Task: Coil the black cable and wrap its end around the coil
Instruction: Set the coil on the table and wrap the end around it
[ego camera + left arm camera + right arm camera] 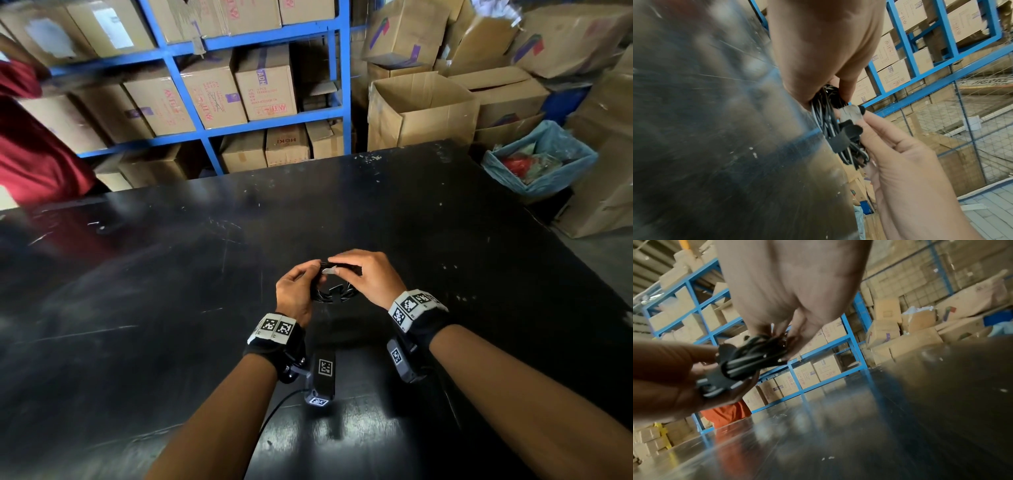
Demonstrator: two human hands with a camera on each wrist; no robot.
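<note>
I am holding the cable (331, 294) with both hands: left hand (295, 295) at nine o'clock, right hand (371, 277) at three, pinching tight.

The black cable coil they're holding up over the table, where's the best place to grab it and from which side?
Grip the black cable coil across its bunched strands beside the black strap, coming from the side as the left hand and right hand do. There the loops are gathered tight; elsewhere they would likely spread.
</note>
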